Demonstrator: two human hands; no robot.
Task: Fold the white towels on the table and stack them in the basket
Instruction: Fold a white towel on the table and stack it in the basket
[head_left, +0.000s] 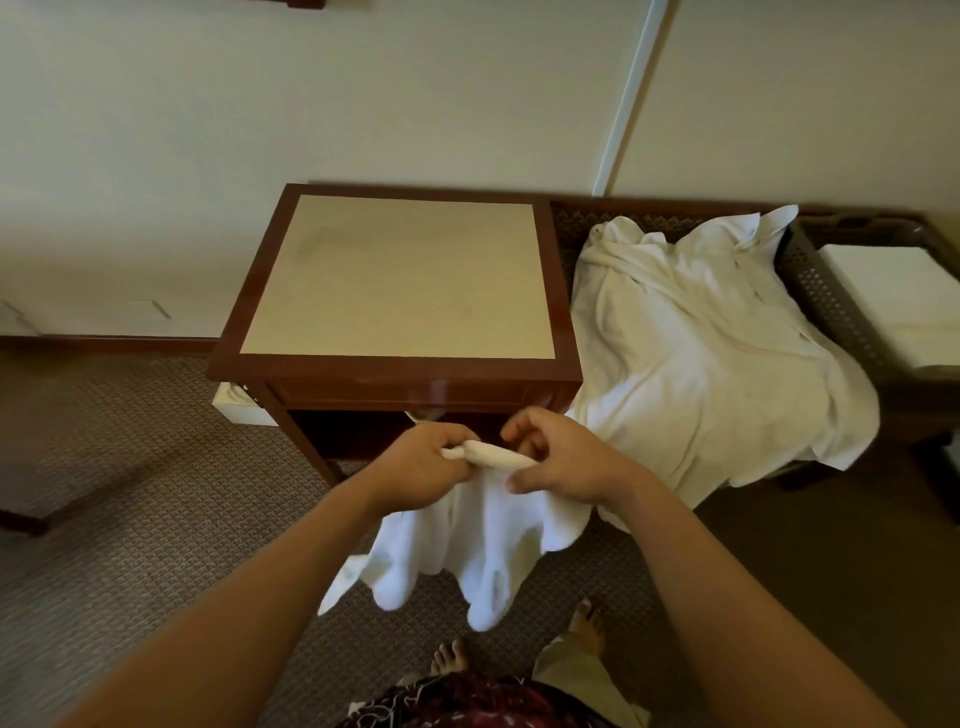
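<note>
A small white towel (483, 535) hangs in the air in front of the table, bunched along its top edge. My left hand (423, 462) grips that bunched edge on the left. My right hand (558, 460) pinches it on the right, close beside the left hand. The square wooden table (400, 275) with a tan top stands just beyond my hands. A heap of white towels (696, 343) lies spread over a dark bench to the right. At the far right stands a dark perforated basket (826, 291) with a folded white towel (898, 296) inside.
A patterned carpet (135, 467) covers the floor. Bare feet (587, 623) stand below the hanging towel. A white object (236, 402) sits on the floor behind the table's left leg. The wall rises right behind the table.
</note>
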